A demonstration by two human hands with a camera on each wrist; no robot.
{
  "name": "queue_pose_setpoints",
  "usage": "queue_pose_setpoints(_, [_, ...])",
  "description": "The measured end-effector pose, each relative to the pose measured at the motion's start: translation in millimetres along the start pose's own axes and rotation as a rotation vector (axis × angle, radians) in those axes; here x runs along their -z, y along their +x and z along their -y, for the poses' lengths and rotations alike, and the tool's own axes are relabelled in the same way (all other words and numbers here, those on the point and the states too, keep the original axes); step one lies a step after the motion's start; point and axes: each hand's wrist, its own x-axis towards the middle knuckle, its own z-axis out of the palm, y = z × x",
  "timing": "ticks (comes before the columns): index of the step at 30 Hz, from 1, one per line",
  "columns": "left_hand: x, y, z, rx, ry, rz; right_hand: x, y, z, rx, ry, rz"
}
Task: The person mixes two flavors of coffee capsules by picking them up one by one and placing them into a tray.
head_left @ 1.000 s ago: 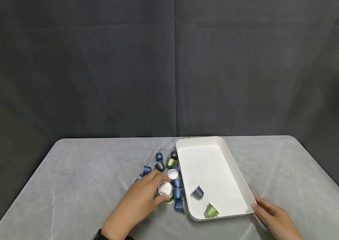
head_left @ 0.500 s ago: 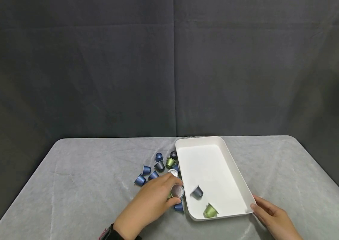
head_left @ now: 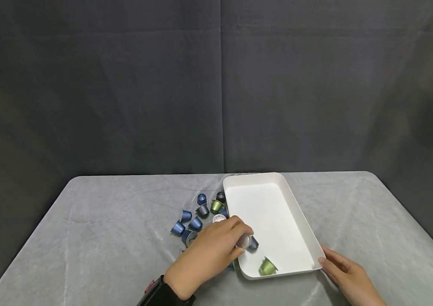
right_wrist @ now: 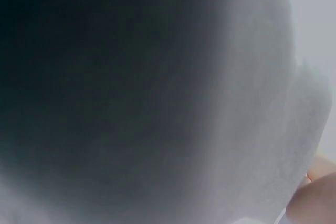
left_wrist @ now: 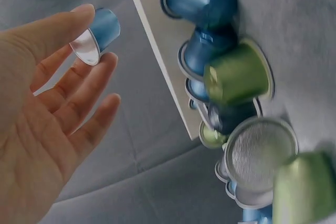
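Observation:
My left hand [head_left: 216,246] pinches a blue coffee capsule [left_wrist: 106,28] between thumb and fingertips. In the head view its pale lid [head_left: 243,241] shows over the left part of the white tray [head_left: 274,212]. Inside the tray lie a dark grey capsule [head_left: 254,245], partly covered by the held one, and a green capsule [head_left: 268,267] near the front wall. At the tray's front right corner my right hand [head_left: 348,274] holds the rim between thumb and fingers. Its wrist view is mostly dark and blurred, with only a bit of fingers [right_wrist: 317,198] showing.
Along the tray's left side several capsules lie on the grey-covered table [head_left: 105,238], among them a blue capsule [head_left: 195,224], a green capsule [head_left: 217,206] and a black capsule [head_left: 220,196]. My left hand hides some of them. A dark curtain [head_left: 163,93] hangs behind the table.
My left hand has moved right with the capsule, from the pile across the tray's left wall to above the tray. The right hand has stayed at the corner.

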Motion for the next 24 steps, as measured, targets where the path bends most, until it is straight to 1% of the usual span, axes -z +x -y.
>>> queue_pose_setpoints(5, [-6.4, 3.2, -6.5, -0.018, 0.035, -0.001, -1.0, 0.3, -0.3, 0.01, -0.004, -0.012])
queue_pose_setpoints(9, [-9.4, 7.1, -12.2, -0.03, 0.039, 0.013, -1.2, 0.9, -0.9, 0.012, -0.001, -0.014])
queue_pose_setpoints(15, [-13.9, 14.9, -21.5, -0.087, 0.059, 0.016, 0.5, -0.6, -4.3, 0.023, 0.003, -0.027])
queue_pose_setpoints(21, [-22.5, 17.3, -28.6, -0.133, 0.125, -0.002, 0.2, -1.3, -2.0, 0.019, -0.022, -0.033])
queue_pose_setpoints(24, [-27.0, 16.5, -30.8, -0.145, 0.15, 0.006, -0.2, -1.6, -1.6, 0.02, -0.025, -0.04])
